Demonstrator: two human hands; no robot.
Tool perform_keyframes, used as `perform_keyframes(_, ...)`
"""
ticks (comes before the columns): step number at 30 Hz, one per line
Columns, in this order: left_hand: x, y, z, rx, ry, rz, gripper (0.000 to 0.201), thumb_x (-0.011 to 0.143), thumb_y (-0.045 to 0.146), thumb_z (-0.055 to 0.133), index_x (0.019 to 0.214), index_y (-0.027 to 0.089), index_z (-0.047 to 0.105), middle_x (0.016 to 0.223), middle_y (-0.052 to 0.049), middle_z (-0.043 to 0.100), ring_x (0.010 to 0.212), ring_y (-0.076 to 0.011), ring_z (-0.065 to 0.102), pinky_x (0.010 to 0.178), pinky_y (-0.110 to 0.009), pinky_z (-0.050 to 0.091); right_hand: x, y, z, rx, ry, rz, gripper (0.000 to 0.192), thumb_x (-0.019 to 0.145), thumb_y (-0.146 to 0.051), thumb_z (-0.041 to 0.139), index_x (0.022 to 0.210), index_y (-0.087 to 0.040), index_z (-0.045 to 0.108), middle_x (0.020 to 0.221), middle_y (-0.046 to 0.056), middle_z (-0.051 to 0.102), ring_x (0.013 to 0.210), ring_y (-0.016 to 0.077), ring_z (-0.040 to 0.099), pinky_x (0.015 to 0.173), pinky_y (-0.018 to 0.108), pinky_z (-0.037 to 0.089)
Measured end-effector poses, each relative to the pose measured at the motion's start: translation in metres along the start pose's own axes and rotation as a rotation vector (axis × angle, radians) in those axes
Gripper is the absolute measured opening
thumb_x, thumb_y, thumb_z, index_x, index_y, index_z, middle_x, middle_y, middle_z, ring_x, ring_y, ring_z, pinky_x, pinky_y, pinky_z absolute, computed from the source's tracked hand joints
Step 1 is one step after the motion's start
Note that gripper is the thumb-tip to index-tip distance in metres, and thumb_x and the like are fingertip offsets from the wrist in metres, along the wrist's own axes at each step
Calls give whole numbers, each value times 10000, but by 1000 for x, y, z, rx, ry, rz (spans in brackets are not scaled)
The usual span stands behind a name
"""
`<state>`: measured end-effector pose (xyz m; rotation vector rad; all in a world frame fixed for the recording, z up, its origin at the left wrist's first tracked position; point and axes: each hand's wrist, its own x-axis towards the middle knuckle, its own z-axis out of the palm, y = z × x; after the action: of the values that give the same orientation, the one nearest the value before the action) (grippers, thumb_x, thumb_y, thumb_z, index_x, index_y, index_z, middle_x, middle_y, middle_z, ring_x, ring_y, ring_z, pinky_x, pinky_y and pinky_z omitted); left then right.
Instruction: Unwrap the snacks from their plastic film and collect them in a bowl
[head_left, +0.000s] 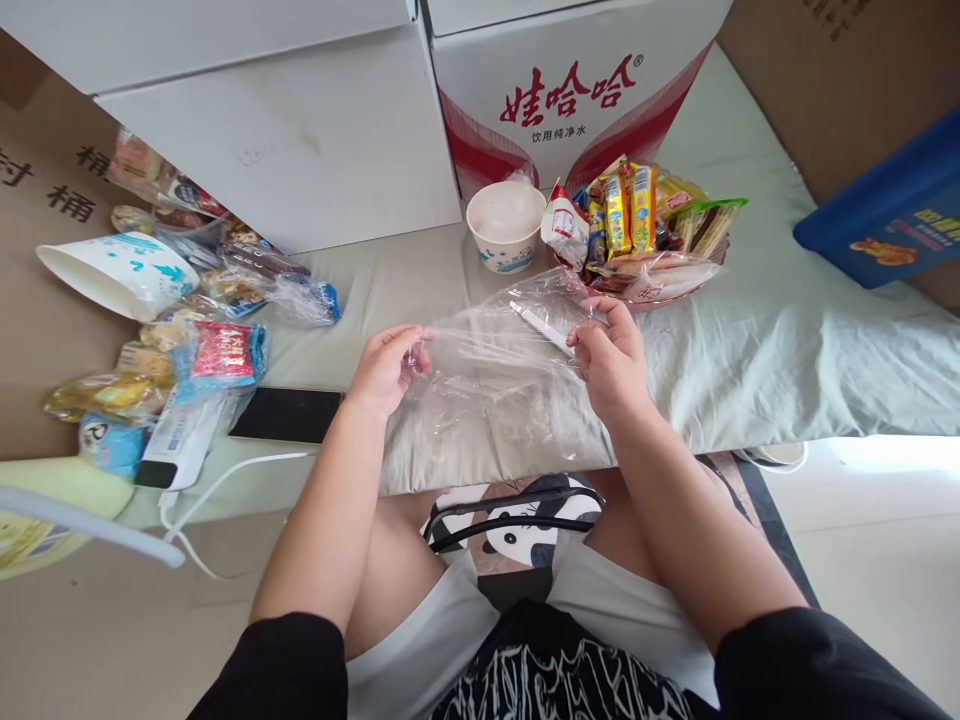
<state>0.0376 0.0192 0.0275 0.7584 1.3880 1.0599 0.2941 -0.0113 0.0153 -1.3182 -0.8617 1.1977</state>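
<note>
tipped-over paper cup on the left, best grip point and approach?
Probably the open rim of the tipped paper cup. It lies on its side, mouth toward the left, blue-printed wall facing up. Come from the left with fingers over the rim edge; snack packets crowd its right side.

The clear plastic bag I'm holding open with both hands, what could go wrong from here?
1. The clear plastic bag is thin and stretched between the left hand and right hand; pulling harder might tear it.
2. The white stick-like item near its top edge could slip out.
3. The paper cup and snack basket sit just beyond; a jerk might knock them.
</note>
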Motion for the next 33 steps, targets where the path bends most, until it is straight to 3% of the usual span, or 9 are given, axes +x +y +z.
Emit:
perform_keyframes(4, 2, 2, -2, -118, 54, 21, 259, 829, 385, 740, 717, 175, 638, 451, 27, 530, 381, -111, 528, 399, -190, 391, 3, 3, -3, -9, 19, -24, 319, 749, -349, 581, 1028, -294, 439, 701, -68, 511, 417, 71, 257, 402, 245, 187)
perform_keyframes(8, -3, 5, -7, -178, -171, 17, 526, 596, 321, 953, 1021, 212, 663, 845, -27, 719, 716, -167, 731, 496, -184, 484, 5, 4, -4, -3, 41, -41, 296, 769, -363, 574, 1015, -299, 423, 698, -72, 490, 420, 74, 259, 400, 246, 194)
perform_keyframes(10, -5, 5, -8, -128, -216, 31, 602, 498, 231, 987, 1008, 217, 667, 967, -40, 727, 797, -178, 744, 488, -169, 473, 5, 3, -4, 12, 50, -33, 294, 766, -351, 577, 1010, -297, 422, 692, -70, 496, 425, 78, 271, 401, 244, 199)
perform_keyframes(15, -1, 1, -6, -102, -1, 106, 313, 688, 305, 886, 705, 171, 603, 769, -22, 714, 606, -106, 664, 423, -150, 397, 2, 0, -2, 27, 62, -18, 296, 752, -324, 584, 1006, -294, 434, 690, -65, 510, 438, 80, 273, 399, 234, 177)
perform_keyframes(20, 5, 0, -5, -136, 110, 167, 263, 800, 303, 818, 709, 184, 602, 524, 37, 589, 437, -72, 544, 399, -160, 341, 1, -1, -1, 53, 89, 8, 308, 710, -277, 569, 993, -290, 449, 659, -73, 500, 434, 81, 271, 399, 235, 161)
perform_keyframes(26, 14, 0, -13, -161, 364, 252, 269, 913, 333, 719, 747, 195, 557, 458, 92, 435, 359, -32, 385, 372, -159, 248, 1, 1, -2, 76, 92, -33, 299, 717, -256, 585, 985, -279, 455, 646, -76, 515, 421, 72, 281, 399, 218, 167)
perform_keyframes(28, 15, 0, -18, -181, 321, 214, 301, 924, 460, 683, 817, 200, 574, 511, 79, 473, 403, -45, 459, 399, -155, 320, 2, 3, -2, 74, 107, -48, 293, 722, -256, 580, 988, -276, 457, 642, -77, 521, 417, 71, 285, 395, 213, 168)
perform_keyframes(30, 13, 0, -22, -169, 162, 122, 382, 890, 575, 673, 1005, 217, 605, 668, 35, 620, 556, -101, 640, 494, -182, 466, 3, 4, -2, 81, 122, -57, 284, 731, -253, 569, 991, -274, 457, 641, -79, 529, 407, 67, 278, 390, 211, 168)
perform_keyframes(33, 3, 1, -28, -35, -114, -27, 782, 775, 480, 817, 1427, 299, 424, 987, -25, 748, 784, -195, 769, 650, -273, 589, 5, 6, -2, 92, 139, -74, 264, 754, -242, 561, 991, -276, 450, 652, -82, 534, 402, 62, 278, 385, 206, 175)
